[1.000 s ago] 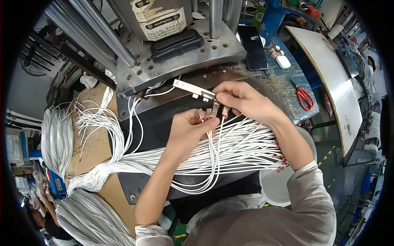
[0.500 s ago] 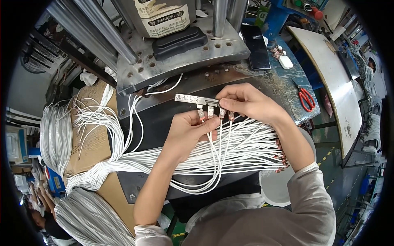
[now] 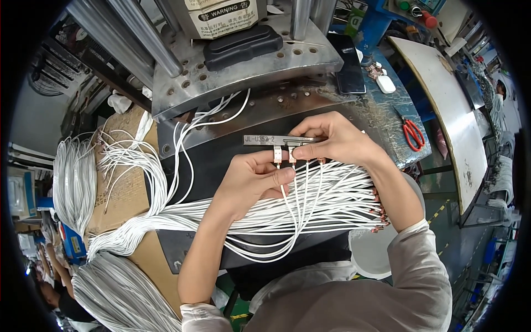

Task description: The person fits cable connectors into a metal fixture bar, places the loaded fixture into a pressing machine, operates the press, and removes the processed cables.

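A flat, silvery metal bar (image 3: 262, 140) with stamped marks lies nearly level between my hands. My right hand (image 3: 344, 143) is closed on its right part, the thumb in front over one of the plugs. Several white cables with metal USB plugs hang in a row along the bar's lower edge. My left hand (image 3: 243, 185) pinches the leftmost USB plug (image 3: 277, 154) near its copper-coloured rear end, just under the bar. How far each plug sits in the bar is hidden. Below the hands lies a thick bundle of white cables (image 3: 332, 193), its plug ends to the right.
A steel press plate (image 3: 249, 74) with a black handle block (image 3: 243, 47) stands just beyond my hands. Red-handled pliers (image 3: 412, 134), a white case (image 3: 385, 84) and a dark phone (image 3: 349, 69) lie at right. More cable coils (image 3: 127, 293) rest on cardboard at left.
The bar has shifted slightly right and down and turned more level. My right thumb has slid left along the plugs. My left fingers have followed the leftmost plug to the right.
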A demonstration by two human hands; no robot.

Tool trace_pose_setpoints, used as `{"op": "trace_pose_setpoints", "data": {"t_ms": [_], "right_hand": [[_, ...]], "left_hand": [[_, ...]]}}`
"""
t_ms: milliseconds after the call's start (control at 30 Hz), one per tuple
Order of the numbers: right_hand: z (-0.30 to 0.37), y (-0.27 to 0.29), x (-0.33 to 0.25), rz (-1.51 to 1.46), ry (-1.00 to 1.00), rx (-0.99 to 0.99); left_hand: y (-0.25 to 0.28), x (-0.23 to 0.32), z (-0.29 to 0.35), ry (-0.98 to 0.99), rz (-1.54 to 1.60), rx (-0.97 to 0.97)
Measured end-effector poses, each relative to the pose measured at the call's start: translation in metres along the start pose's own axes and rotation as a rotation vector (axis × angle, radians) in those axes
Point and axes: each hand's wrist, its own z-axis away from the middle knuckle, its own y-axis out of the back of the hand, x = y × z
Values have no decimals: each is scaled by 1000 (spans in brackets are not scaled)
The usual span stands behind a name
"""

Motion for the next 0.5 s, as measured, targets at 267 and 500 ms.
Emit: {"op": "trace_pose_setpoints", "data": {"t_ms": [267,500], "right_hand": [[-9,11,-6,142,38,-87],[-65,35,-5,1002,770,286]], "left_hand": [[10,12,-1,-91,-269,175],[25,21,-21,-766,-1226,600]]}}
